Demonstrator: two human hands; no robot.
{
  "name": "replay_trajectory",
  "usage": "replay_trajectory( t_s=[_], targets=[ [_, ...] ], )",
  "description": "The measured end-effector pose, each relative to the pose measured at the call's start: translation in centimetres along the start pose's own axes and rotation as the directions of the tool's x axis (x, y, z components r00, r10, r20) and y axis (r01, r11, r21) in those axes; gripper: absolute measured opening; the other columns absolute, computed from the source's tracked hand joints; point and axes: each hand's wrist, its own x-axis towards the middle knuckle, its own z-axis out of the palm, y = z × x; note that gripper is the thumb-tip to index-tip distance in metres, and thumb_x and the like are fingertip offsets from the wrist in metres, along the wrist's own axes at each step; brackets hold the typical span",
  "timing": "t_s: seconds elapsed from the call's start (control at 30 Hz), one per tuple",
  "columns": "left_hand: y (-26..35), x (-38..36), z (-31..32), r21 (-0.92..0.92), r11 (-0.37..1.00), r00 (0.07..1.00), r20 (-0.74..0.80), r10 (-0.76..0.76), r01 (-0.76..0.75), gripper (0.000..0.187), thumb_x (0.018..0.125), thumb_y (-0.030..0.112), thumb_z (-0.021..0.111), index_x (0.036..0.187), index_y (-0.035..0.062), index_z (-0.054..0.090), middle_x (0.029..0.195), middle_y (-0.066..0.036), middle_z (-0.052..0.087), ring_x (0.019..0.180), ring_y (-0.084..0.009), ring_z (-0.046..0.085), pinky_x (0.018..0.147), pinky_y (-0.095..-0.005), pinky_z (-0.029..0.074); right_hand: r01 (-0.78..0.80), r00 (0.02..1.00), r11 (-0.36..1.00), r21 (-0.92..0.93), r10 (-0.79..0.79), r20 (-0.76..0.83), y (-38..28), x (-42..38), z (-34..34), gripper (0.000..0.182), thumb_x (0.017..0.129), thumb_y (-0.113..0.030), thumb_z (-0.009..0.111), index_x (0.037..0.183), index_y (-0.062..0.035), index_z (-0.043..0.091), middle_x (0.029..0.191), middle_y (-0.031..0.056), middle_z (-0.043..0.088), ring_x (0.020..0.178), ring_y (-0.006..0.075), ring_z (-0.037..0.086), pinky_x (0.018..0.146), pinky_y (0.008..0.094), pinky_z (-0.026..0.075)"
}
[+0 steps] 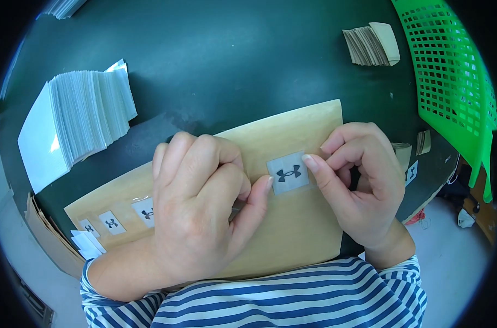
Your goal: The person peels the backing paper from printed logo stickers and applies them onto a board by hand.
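A wide tan paper sheet [292,235] lies on the dark green table in front of me. Near its right part is a pale square label [288,173] with a black logo. My right hand [363,175] is closed in a pinch, thumb and fingertips at the label's right edge. At the label's left edge rests the thumb of my left hand [205,202], whose fingers are curled; what they may hold is hidden. Left of that hand, similar logo labels [113,222] sit in a row on the tan sheet, one partly covered by the hand.
A long stack of white cards [90,112] stands at the left. Tan cards [371,45] lie at the back right, beside a green perforated basket [445,65]. Small tan pieces and a logo label [412,172] are right of my right hand. White slips [88,244] lie lower left.
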Motion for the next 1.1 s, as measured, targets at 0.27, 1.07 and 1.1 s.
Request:
replay_trajectory(
  t_s=[0.27, 1.07, 1.1],
  targets=[
    [0.1, 0.0, 0.0, -0.001, 1.0, 1.0, -0.001, 0.001, -0.001, 0.027, 0.076, 0.002, 0.08, 0.067, 0.0102, 0.056, 0.088, -0.006, 0.053, 0.079, -0.0197, 0.04, 0.073, -0.0315, 0.034, 0.018, 1.0, 0.999, -0.048, -0.018, 0.0, -0.2, 0.0, 0.1, 0.02, 0.085, 0.007, 0.075, 0.085, -0.0048, 0.058, 0.103, 0.0068, 0.06, 0.063, 0.0073, 0.042, 0.056, 0.0186, 0.038],
    [1.0, -0.4, 2.5, 0.322, 0.773, 0.836, 0.159, 0.526, -0.547, 0.066, 0.099, 0.044, 0.055, 0.14, -0.0078, 0.05, 0.147, -0.024, 0.05, 0.137, -0.0378, 0.045, 0.12, -0.0466, 0.029, 0.149, 0.976, 0.936, -0.319, -0.191, -0.107, 1.1, -0.1, -1.6, 0.005, 0.094, -0.003, 0.062, 0.098, -0.001, 0.059, 0.083, 0.0069, 0.056, 0.072, 0.0197, 0.051, 0.066, 0.0304, 0.045],
    [1.1, -0.8, 2.5, 0.287, 0.776, 0.827, 0.153, 0.541, -0.561, 0.069, 0.099, 0.047, 0.055, 0.141, -0.0074, 0.05, 0.148, -0.024, 0.049, 0.139, -0.0379, 0.044, 0.121, -0.0469, 0.028, 0.16, 0.974, 0.936, -0.313, -0.202, -0.107, 0.9, -0.2, -1.4, 0.005, 0.094, -0.003, 0.061, 0.098, -0.0008, 0.06, 0.083, 0.0072, 0.057, 0.073, 0.0201, 0.051, 0.067, 0.0309, 0.045]
  ],
)
